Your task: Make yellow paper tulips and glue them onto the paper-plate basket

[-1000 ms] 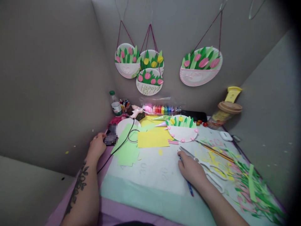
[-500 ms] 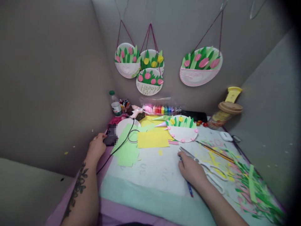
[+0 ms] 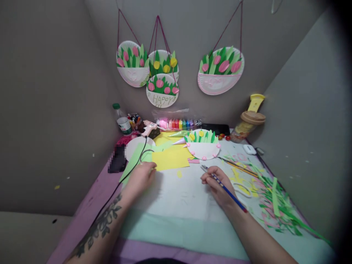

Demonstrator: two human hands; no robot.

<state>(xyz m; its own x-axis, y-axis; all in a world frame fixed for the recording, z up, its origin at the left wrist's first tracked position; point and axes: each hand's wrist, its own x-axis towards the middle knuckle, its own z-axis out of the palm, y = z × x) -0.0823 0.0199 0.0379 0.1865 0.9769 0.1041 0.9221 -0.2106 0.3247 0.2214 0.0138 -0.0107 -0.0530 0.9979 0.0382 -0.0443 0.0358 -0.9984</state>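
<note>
My left hand (image 3: 143, 176) is at the lower left corner of a yellow paper sheet (image 3: 170, 158), its fingers closed on that corner. Light green paper (image 3: 133, 157) lies partly beneath this hand and forearm. In my right hand (image 3: 218, 183) is a blue pencil (image 3: 229, 192) with a red end, held slantwise above the white work surface. White-handled scissors (image 3: 242, 189) lie beside and partly behind the right hand. Beyond the yellow sheet rests a paper-plate basket (image 3: 203, 150) with green leaves, yellow tulips and small pink flowers.
A black cable (image 3: 118, 185) runs from a pink glue gun (image 3: 150, 129) past my left arm. Paper scraps (image 3: 286, 209) and a yellow-black pencil (image 3: 242, 168) lie at right. A bottle (image 3: 122, 120) and lidded cup (image 3: 246, 126) stand behind. Plate baskets (image 3: 220, 82) hang on the wall.
My left hand has left the dark, blurred-out object at the left and moved right to the yellow sheet. My right hand has lifted and turned the pencil. The view has shifted slightly.
</note>
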